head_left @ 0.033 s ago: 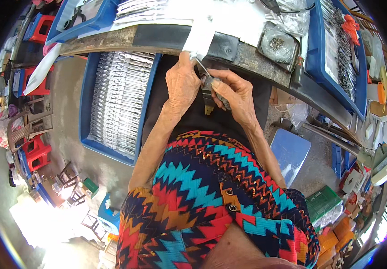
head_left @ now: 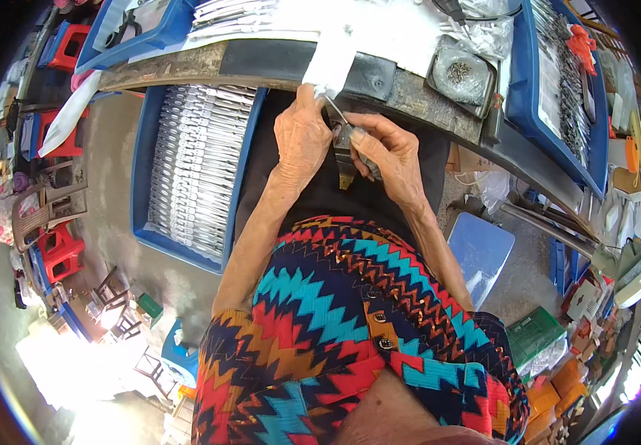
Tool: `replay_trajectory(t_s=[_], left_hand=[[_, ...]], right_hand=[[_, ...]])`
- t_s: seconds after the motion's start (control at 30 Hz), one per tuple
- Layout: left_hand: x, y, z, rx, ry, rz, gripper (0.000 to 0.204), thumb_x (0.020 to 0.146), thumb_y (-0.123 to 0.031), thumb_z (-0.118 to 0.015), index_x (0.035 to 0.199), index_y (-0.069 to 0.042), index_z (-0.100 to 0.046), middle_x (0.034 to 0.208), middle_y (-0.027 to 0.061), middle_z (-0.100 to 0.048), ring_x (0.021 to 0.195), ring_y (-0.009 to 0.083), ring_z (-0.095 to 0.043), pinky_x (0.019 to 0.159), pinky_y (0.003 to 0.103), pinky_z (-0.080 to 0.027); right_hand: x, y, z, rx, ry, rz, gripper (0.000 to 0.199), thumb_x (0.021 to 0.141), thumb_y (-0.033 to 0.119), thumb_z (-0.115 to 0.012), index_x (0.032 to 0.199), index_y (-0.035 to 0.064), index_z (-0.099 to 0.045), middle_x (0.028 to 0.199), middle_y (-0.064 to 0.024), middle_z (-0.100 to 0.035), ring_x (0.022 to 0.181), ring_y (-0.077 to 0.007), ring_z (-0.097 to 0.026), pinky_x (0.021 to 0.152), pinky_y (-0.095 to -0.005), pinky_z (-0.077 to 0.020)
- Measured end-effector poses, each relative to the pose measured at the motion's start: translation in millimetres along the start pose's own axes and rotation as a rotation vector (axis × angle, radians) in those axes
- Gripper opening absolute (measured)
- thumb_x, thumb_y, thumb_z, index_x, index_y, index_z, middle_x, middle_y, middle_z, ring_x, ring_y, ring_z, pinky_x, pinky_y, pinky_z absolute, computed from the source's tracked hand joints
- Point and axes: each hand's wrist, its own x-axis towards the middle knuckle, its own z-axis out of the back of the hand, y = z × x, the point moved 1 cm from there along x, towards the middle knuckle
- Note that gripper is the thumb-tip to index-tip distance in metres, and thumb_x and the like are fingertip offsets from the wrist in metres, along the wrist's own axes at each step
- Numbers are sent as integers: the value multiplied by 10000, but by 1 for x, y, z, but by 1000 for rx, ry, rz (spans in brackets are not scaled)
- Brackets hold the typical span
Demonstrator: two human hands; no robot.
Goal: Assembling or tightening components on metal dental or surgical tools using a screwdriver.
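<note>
At the table's near edge, my left hand [head_left: 300,144] is closed, its fingertips pressed against a small bright piece at the end of a white strip [head_left: 329,63]. Glare and fingers hide what that piece is. My right hand [head_left: 393,159] grips a hand tool [head_left: 337,111] with a thin metal shaft and a grey handle. The shaft slants up and left, its tip by the left fingertips. Below the fingers, a dark bar with a yellowish end [head_left: 346,180] points toward my lap; what it belongs to is hidden.
Left of my lap stands a blue crate [head_left: 139,215] of stacked metal pieces. On the worktable [head_left: 187,67] are another blue tray [head_left: 159,37], a dark square dish [head_left: 476,107] of small parts and a long blue bin [head_left: 526,96]. A blue stool [head_left: 481,256] stands at right.
</note>
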Motion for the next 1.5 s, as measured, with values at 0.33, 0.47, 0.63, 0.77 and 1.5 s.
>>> replay_trajectory(t_s=[0.33, 0.47, 0.63, 0.77, 1.5], left_hand=[[0, 2, -2, 18, -25, 1, 244, 709, -42, -604, 899, -4, -456, 705, 190, -583, 660, 371, -586, 545, 415, -459], [-1, 2, -4, 2, -40, -3, 225, 721, -38, -593, 896, -2, -456, 706, 194, -585, 655, 373, -586, 541, 416, -459], [-1, 1, -4, 0, -57, -19, 160, 750, -6, -554, 880, 5, -461, 707, 201, -586, 642, 379, -582, 530, 411, -459], [0, 4, -3, -26, -65, -26, 150, 743, 5, -558, 861, 8, -466, 707, 201, -586, 642, 378, -581, 528, 401, -463], [3, 7, -6, -16, -84, -85, 160, 691, 53, -540, 829, 16, -467, 662, 192, -578, 594, 342, -594, 478, 381, -469]], right_hand=[[6, -4, 5, -78, -5, -12, 219, 853, 119, -573, 1053, 36, -606, 644, 7, -523, 501, -27, -445, 427, -174, -336], [8, -1, 8, -310, 16, 133, 235, 818, 95, -605, 1048, 47, -610, 715, -19, -566, 533, -58, -484, 461, -223, -393], [11, 2, 5, -768, -2, 621, 268, 765, 62, -623, 1032, 79, -611, 775, -81, -575, 579, -168, -554, 482, -296, -443], [2, 22, -9, -1379, -22, 598, 289, 740, 67, -623, 1025, 102, -592, 694, -92, -492, 584, -227, -560, 470, -325, -448], [15, 17, -5, -552, -17, 201, 235, 788, 53, -614, 1017, 1, -605, 663, 3, -548, 551, -50, -484, 471, -222, -413]])
